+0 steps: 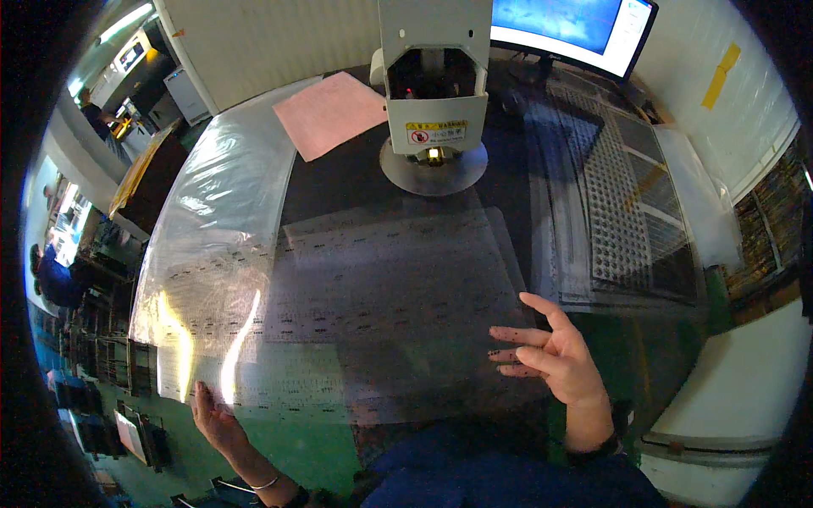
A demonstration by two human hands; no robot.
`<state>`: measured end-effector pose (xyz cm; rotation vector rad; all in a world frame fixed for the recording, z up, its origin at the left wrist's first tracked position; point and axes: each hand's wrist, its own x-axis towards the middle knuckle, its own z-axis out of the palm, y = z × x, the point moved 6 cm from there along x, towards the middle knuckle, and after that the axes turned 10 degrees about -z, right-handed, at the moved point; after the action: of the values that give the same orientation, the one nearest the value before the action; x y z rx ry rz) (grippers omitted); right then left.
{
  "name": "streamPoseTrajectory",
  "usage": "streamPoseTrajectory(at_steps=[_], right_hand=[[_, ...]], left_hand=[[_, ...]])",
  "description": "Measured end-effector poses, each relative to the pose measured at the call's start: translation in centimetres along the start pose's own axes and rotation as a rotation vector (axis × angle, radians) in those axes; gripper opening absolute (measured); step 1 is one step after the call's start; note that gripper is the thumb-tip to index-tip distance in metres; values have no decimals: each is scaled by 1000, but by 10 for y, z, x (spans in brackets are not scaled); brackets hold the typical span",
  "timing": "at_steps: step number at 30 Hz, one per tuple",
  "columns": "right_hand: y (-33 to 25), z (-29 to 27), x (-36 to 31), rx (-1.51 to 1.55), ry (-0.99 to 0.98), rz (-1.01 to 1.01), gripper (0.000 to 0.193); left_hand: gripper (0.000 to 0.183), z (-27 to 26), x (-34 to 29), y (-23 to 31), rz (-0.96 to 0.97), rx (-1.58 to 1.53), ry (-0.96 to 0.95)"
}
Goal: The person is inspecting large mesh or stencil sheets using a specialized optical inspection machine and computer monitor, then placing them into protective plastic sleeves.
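Observation:
A large clear film sheet (381, 288), printed with rows of small dark marks, spans the dark tabletop and hangs past its near edge. My left hand (220, 427) is at the sheet's near left corner, its fingers closed on the edge. At the right edge is my right hand (555, 356), fingers spread apart. Some of its fingertips overlap the film and show dark specks; whether they lie under or over it I cannot tell. Beyond the sheet stands a white machine head (436, 118) with a small lit lamp above a round metal disc (406, 173).
A pink sheet (330, 116) lies left of the machine. Clear plastic film (229, 161) covers the table's left side. At right are stacked perforated sheets (618, 212), a mouse (512, 102) and a lit monitor (576, 34). A white rounded cabinet (728, 381) stands near right. People are far left.

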<state>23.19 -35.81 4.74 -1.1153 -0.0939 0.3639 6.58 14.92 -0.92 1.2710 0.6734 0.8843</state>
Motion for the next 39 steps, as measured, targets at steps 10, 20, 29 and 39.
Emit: streamPoseTrajectory(at_steps=[10,20,29,39], right_hand=[[3,-15,-4,-228,113,-28,41],[-18,-17,36,-293,151,-113,36],[-21,-20,54,-305,144,-122,35],[-23,-19,59,-298,139,-148,34]], left_hand=[[29,12,-4,11,-35,83,148],[22,54,-5,18,-148,-27,120],[19,65,1,17,-93,-54,125],[20,70,2,17,-77,-78,132]])
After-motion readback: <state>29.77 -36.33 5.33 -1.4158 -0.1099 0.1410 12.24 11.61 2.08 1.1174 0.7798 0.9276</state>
